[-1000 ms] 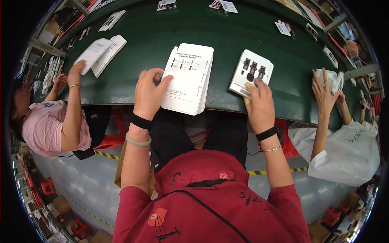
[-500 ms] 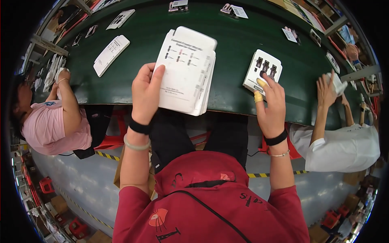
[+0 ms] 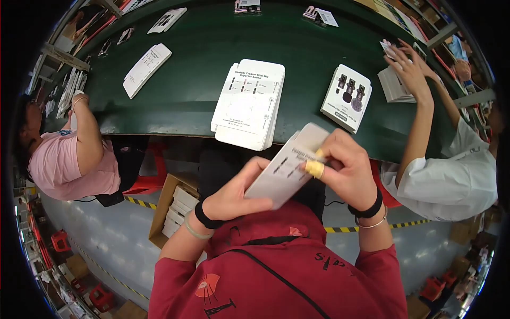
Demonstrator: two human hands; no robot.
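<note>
Clasped by the left hand and pinched near its upper end by the right hand, with yellow wrapping on its fingers: a white printed packet, tilted, at the near edge of the green table. Just beyond, along the middle of that edge: a stack of white cartons. To its right, near that edge: white packaging printed with dark devices. Toward the left end: more white packets. Toward the right end: a co-worker's hands at stacked white boxes.
</note>
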